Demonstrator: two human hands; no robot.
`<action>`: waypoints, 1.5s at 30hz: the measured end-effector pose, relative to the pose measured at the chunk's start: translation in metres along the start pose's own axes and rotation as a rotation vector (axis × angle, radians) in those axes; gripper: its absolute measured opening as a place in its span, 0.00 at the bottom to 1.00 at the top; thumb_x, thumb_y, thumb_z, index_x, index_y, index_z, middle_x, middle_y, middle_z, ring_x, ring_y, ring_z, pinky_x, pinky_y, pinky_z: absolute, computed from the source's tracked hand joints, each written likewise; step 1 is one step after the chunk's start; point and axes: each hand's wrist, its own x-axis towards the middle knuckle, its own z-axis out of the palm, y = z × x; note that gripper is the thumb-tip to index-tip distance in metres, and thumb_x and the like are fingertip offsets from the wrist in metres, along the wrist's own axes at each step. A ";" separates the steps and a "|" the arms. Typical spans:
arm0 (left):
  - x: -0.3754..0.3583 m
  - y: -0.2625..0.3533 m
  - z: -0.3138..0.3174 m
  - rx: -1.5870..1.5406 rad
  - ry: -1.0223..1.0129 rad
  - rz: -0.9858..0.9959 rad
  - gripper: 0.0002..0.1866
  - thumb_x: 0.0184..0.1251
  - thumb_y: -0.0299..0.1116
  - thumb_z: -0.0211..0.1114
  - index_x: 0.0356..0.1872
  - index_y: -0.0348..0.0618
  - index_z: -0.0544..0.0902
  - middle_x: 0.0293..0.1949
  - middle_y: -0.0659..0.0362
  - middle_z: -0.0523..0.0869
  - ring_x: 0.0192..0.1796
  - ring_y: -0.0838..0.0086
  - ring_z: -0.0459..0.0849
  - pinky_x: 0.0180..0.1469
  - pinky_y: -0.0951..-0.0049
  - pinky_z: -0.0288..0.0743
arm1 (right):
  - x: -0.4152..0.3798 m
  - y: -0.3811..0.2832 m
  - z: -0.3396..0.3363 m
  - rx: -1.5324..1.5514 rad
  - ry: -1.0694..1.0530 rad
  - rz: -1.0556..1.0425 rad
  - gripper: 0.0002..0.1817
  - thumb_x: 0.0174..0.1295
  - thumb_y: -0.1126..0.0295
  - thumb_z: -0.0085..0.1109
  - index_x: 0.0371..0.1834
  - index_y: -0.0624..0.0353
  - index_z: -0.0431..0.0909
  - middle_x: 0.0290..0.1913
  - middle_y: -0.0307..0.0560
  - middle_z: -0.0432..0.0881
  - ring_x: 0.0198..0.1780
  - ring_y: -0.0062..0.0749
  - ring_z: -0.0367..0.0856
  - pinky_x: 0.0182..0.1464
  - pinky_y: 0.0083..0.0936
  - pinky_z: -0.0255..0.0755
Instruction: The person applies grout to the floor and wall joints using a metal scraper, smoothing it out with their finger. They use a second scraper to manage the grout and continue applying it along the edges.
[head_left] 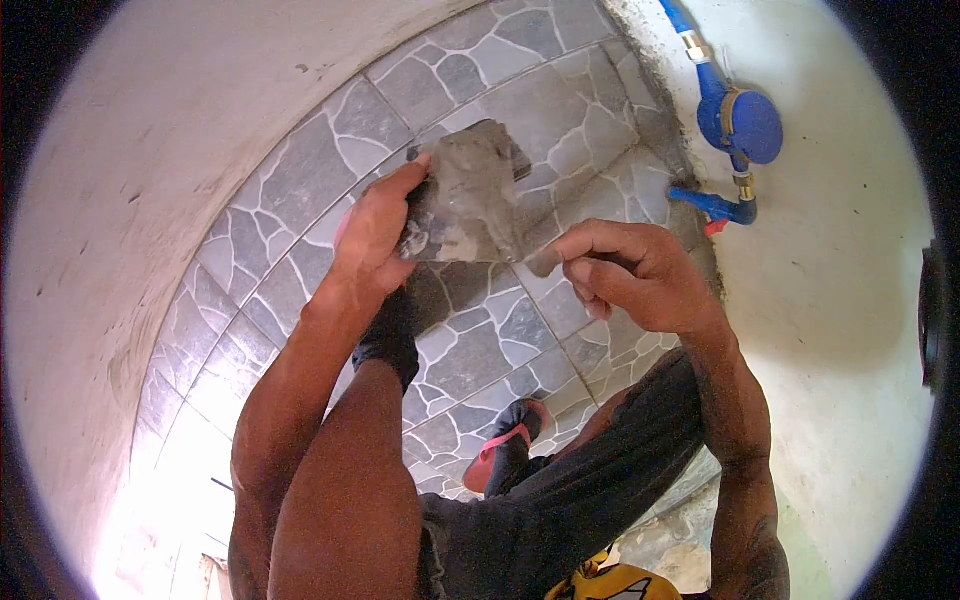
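In the head view, my left hand (376,222) grips the left edge of a flat, roughly rectangular plate (465,190). Grey, cement-like paste is smeared across the plate's upper face, with a thicker dark lump at its far right corner. My right hand (645,275) has its thumb and index finger pinched on a small flat grey piece (543,263). That piece lies right at the near right corner of the plate, and its exact kind is too small to make out. Both hands are held out above the tiled floor.
Stone-patterned grey tiles (460,345) cover the floor. A curved pale wall (130,180) rises on the left. On the right wall are a blue water meter (750,127) and a blue valve (715,205). My foot in a pink flip-flop (484,465) stands below.
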 end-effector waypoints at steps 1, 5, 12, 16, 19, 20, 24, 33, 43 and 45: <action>0.003 0.000 -0.004 -0.003 0.002 -0.009 0.16 0.74 0.39 0.51 0.47 0.35 0.78 0.38 0.56 0.84 0.34 0.71 0.84 0.39 0.69 0.81 | -0.001 -0.001 -0.003 0.051 -0.001 0.015 0.13 0.67 0.73 0.50 0.52 0.58 0.78 0.24 0.38 0.75 0.23 0.18 0.72 0.26 0.21 0.69; 0.020 -0.007 -0.025 0.005 -0.071 0.049 0.15 0.73 0.40 0.53 0.44 0.37 0.79 0.34 0.58 0.83 0.29 0.75 0.82 0.33 0.72 0.78 | 0.001 -0.001 -0.022 0.097 0.100 0.035 0.13 0.67 0.74 0.50 0.52 0.65 0.75 0.26 0.41 0.75 0.23 0.20 0.74 0.27 0.22 0.70; 0.014 -0.005 -0.044 -0.024 -0.104 0.071 0.18 0.72 0.43 0.54 0.49 0.38 0.79 0.40 0.58 0.84 0.39 0.74 0.83 0.44 0.72 0.78 | 0.088 0.065 -0.116 -1.210 0.576 -0.093 0.24 0.61 0.70 0.52 0.63 0.61 0.68 0.39 0.59 0.81 0.37 0.47 0.83 0.42 0.43 0.76; 0.007 -0.006 -0.050 0.041 -0.031 0.077 0.19 0.71 0.44 0.55 0.50 0.38 0.79 0.42 0.59 0.84 0.41 0.74 0.83 0.48 0.72 0.77 | 0.136 0.060 -0.157 -1.578 0.675 0.247 0.31 0.59 0.69 0.54 0.69 0.59 0.61 0.48 0.66 0.79 0.44 0.57 0.83 0.48 0.48 0.77; 0.002 -0.006 -0.062 0.131 0.004 0.090 0.20 0.71 0.45 0.55 0.51 0.38 0.79 0.42 0.60 0.84 0.42 0.74 0.82 0.48 0.73 0.76 | 0.164 0.074 -0.183 -1.677 0.749 0.271 0.32 0.60 0.69 0.54 0.70 0.58 0.60 0.47 0.70 0.78 0.45 0.60 0.82 0.47 0.49 0.78; 0.000 -0.005 -0.065 0.151 0.008 0.106 0.20 0.71 0.45 0.56 0.51 0.38 0.79 0.42 0.60 0.84 0.42 0.74 0.82 0.48 0.73 0.76 | 0.171 0.076 -0.190 -1.697 0.730 0.307 0.32 0.61 0.69 0.53 0.71 0.58 0.60 0.47 0.69 0.79 0.45 0.60 0.82 0.46 0.48 0.78; -0.009 0.000 -0.073 0.187 0.005 0.107 0.21 0.70 0.46 0.56 0.52 0.38 0.79 0.43 0.61 0.84 0.43 0.75 0.82 0.48 0.74 0.76 | 0.183 0.079 -0.200 -1.838 0.671 0.341 0.28 0.65 0.68 0.47 0.70 0.60 0.61 0.43 0.60 0.83 0.43 0.50 0.85 0.40 0.44 0.81; -0.006 -0.007 -0.077 0.142 0.043 0.098 0.20 0.70 0.45 0.56 0.51 0.38 0.79 0.43 0.60 0.84 0.43 0.75 0.82 0.48 0.74 0.77 | 0.191 0.076 -0.206 -1.832 0.607 0.426 0.28 0.65 0.69 0.46 0.71 0.56 0.61 0.44 0.57 0.84 0.45 0.45 0.85 0.42 0.40 0.80; -0.005 -0.007 -0.062 0.128 -0.052 0.067 0.22 0.70 0.46 0.56 0.52 0.37 0.78 0.44 0.58 0.84 0.43 0.74 0.83 0.49 0.73 0.77 | 0.162 0.095 -0.206 -1.707 0.579 0.474 0.28 0.68 0.67 0.43 0.72 0.59 0.58 0.43 0.62 0.84 0.42 0.52 0.85 0.42 0.50 0.76; -0.003 -0.010 -0.062 0.123 -0.053 0.066 0.22 0.70 0.46 0.55 0.53 0.37 0.78 0.44 0.58 0.84 0.44 0.74 0.83 0.49 0.73 0.77 | 0.155 0.097 -0.202 -1.699 0.578 0.501 0.28 0.68 0.67 0.44 0.72 0.58 0.60 0.42 0.61 0.84 0.41 0.53 0.85 0.42 0.51 0.76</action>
